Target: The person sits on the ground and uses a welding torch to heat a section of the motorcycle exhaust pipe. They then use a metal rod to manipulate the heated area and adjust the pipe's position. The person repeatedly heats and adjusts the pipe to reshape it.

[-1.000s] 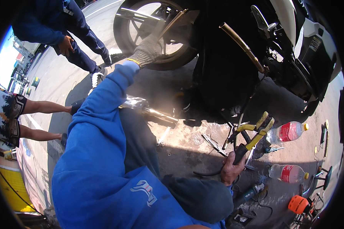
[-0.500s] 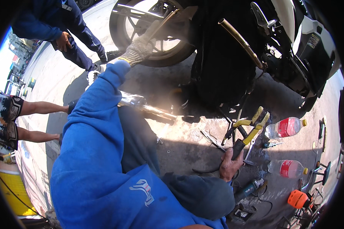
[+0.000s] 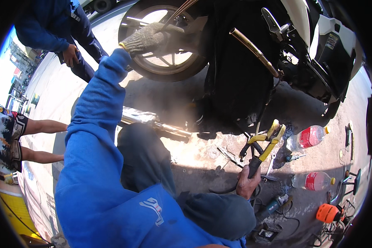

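Motorbike [image 3: 277, 62], white and black, fills the top right, tipped over the concrete ground [image 3: 202, 153]. Its wheel [image 3: 161, 41] w/ tyre sits top centre, and a brass-coloured pipe [image 3: 254, 50] slants down across the dark middle of the bike.

Blue sleeve [image 3: 95, 136] of the person's left arm runs up from bottom centre to the wheel. Left hand [image 3: 146, 38] in a knit work glove lies against the wheel at the spokes, fingers curled round smth thin there; what exactly it grips, can't tell.

Another person in dark blue [image 3: 53, 29] stands top left, bare hand hanging by the leg. A second bystander's bare forearms [image 3: 41, 140] come in from the left edge.

Chrome exhaust muffler [image 3: 153, 122] lies on the ground just beyond the person's knee, between knee and bike.

Right hand [image 3: 247, 184], bare, low near the right knee, fingers clenched on the black grip of big yellow-handled pliers [image 3: 263, 146]; tool points up & right, jaws near the bike's underside, handles spread.

Two clear plastic bottles w/ red labels: one [image 3: 308, 138] right of the pliers, other [image 3: 312, 181] lower. Small spanners [image 3: 231, 157] lie on the ground just left of the pliers. Orange round tool [image 3: 327, 213] at bottom right
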Demonstrator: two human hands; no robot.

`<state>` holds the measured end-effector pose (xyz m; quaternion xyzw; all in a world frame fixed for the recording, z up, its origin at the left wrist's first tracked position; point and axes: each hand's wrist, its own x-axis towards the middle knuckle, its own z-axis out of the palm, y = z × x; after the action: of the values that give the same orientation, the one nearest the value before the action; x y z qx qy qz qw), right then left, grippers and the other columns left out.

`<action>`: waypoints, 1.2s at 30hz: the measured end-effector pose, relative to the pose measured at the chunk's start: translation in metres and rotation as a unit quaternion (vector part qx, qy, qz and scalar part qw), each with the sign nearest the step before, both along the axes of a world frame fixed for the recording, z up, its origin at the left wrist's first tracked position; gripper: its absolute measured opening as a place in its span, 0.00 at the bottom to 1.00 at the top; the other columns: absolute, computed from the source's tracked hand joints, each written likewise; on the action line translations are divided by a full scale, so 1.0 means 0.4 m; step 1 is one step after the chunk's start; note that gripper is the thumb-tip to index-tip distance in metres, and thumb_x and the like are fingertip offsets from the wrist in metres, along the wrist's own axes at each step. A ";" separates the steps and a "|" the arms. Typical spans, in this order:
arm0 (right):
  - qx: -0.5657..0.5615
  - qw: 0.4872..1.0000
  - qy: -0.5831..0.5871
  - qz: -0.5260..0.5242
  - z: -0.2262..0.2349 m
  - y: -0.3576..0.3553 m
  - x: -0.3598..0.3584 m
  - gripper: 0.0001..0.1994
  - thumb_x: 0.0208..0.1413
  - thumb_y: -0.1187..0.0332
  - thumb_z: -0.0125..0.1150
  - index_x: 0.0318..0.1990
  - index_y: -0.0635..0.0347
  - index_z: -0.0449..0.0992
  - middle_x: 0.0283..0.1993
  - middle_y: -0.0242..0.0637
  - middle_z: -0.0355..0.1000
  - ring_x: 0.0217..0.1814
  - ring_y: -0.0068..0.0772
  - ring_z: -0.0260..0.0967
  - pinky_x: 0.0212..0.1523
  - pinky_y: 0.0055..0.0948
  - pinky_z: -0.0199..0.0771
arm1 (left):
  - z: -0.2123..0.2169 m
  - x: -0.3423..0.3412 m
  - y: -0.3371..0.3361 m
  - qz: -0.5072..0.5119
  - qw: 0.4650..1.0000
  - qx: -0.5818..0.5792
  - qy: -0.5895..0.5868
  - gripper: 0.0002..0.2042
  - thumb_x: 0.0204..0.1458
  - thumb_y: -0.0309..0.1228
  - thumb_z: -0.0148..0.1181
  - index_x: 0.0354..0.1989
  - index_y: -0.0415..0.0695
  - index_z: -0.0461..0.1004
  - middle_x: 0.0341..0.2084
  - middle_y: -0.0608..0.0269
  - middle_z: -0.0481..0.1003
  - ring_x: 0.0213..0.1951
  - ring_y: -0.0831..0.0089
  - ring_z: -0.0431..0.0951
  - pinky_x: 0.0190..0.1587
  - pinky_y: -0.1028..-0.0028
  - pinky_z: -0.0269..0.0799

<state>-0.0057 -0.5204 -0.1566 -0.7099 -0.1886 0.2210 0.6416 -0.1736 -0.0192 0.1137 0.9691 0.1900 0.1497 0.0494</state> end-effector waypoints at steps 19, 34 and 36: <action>-0.087 0.970 -0.219 -0.050 0.079 0.016 0.092 0.23 0.63 0.66 0.62 0.63 0.65 0.70 0.42 0.54 0.78 0.43 0.54 0.81 0.44 0.43 0.78 | -0.082 0.294 -0.205 0.011 0.977 -0.127 -0.172 0.19 0.66 0.41 0.50 0.58 0.44 0.76 0.48 0.49 0.81 0.51 0.50 0.80 0.57 0.60 0.73; 0.207 0.963 -0.173 0.022 0.232 0.315 0.236 0.28 0.64 0.71 0.55 0.70 0.69 0.60 0.33 0.31 0.70 0.27 0.18 0.67 0.28 0.21 0.70 | -0.073 0.490 -0.206 0.113 0.959 -0.141 -0.217 0.20 0.56 0.47 0.69 0.43 0.41 0.83 0.34 0.55 0.83 0.38 0.66 0.83 0.44 0.67 0.78; 0.195 0.967 -0.156 0.044 0.243 0.327 0.257 0.26 0.65 0.72 0.54 0.69 0.68 0.61 0.30 0.30 0.69 0.25 0.18 0.67 0.26 0.21 0.70 | -0.079 0.490 -0.207 0.130 0.952 -0.168 -0.222 0.21 0.56 0.48 0.69 0.43 0.41 0.83 0.34 0.54 0.84 0.38 0.65 0.83 0.44 0.67 0.78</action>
<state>0.0972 -0.3896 -0.0595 -0.5873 -0.3574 0.0945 0.7200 0.0224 -0.1019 0.0822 0.8559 0.3208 0.3322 0.2327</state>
